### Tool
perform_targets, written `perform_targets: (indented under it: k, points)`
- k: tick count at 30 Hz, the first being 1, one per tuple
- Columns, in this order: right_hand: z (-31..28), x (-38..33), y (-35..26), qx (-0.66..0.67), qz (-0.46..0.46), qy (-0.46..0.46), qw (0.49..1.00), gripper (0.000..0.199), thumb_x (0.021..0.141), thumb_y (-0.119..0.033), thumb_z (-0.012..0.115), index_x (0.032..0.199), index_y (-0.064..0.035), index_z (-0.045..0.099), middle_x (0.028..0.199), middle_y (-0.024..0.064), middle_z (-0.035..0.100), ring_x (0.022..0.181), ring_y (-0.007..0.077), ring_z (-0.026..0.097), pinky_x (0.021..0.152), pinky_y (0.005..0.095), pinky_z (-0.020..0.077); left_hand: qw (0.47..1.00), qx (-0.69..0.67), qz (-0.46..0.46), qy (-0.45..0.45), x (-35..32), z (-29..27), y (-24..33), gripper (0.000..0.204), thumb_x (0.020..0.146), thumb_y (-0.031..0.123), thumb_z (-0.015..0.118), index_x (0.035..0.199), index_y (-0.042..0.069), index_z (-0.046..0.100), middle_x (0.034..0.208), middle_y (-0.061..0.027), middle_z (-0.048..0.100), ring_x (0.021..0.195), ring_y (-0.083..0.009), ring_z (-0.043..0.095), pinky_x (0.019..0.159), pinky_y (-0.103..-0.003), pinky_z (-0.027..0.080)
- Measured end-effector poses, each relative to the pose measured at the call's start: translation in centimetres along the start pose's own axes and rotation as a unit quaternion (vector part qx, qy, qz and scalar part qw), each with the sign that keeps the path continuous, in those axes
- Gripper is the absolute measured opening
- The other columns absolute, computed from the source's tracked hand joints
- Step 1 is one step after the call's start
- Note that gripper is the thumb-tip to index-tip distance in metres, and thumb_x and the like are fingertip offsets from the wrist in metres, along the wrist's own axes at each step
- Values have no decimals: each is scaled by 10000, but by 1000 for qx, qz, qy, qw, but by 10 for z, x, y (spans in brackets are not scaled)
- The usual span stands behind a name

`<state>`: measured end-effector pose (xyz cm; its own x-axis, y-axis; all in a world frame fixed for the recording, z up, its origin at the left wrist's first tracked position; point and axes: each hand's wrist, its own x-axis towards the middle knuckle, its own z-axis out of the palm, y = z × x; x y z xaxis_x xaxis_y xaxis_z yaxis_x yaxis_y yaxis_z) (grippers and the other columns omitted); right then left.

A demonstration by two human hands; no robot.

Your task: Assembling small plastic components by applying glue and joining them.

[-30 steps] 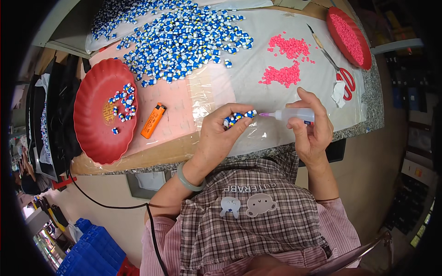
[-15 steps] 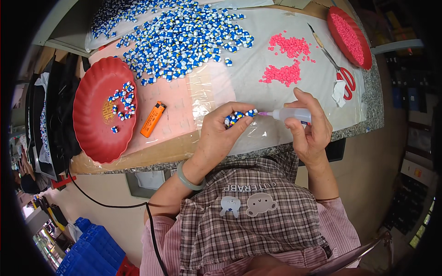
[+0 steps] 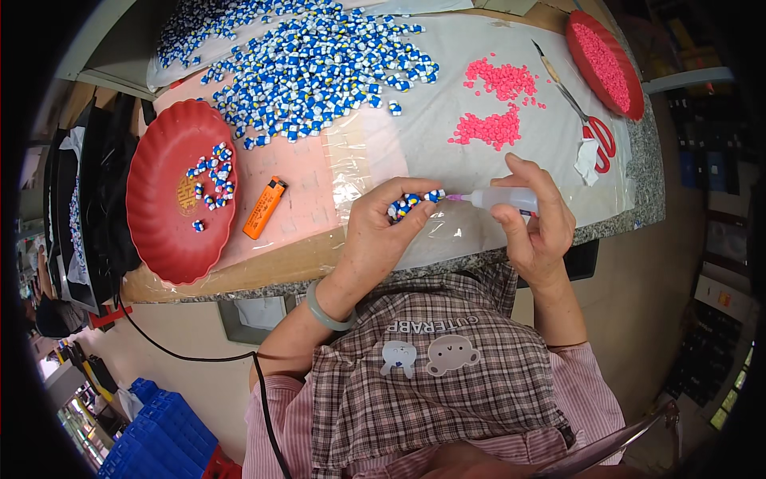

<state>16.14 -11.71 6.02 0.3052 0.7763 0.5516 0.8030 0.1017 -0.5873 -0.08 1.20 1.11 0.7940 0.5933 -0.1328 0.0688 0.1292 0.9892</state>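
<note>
Bottle (image 3: 496,198) farther left, between right fingers (image 3: 536,176)

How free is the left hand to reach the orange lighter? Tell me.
Probably yes: nothing stands between the left hand and the orange lighter, though the hand holds blue-and-white pieces and might have to put them down first.

Plaid apron (image 3: 435,419), brn/blk/wht, over pink-&-wht striped shirt (image 3: 588,391), sleeves ending approx. at elbows. Apron front: pale lettering (image 3: 431,327), upside down in this view, w/ lt. blue-gry rabbit motif (image 3: 399,358) & greyish bear motif (image 3: 452,356). L hand (image 3: 381,227) & R hand (image 3: 547,239) bare; pale grn bangle (image 3: 319,314) nr L wrist, blk cable (image 3: 266,403) along L side of shirt.
</note>
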Motion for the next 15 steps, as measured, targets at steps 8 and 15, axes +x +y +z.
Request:
perform_targets:
  k: [8,15]
  points:
    - [-9,1,28,330,268,117,898,261,855,-26,669,1081,-17,539,903,100,624,677,125,582,529,218,440,1000,-7,-11,10,-1,0,2,218,906,50,660,1123,31,677,934,26,654,786,-4,532,664,-145,426]
    - [-1,3,45,294,375,13,879,287,827,-14,692,1078,-35,555,874,47,612,756,125,605,651,267,480,1000,-10,-13,6,0,1,2,219,906,54,663,1123,27,676,957,13,660,807,-18,553,691,-154,446]
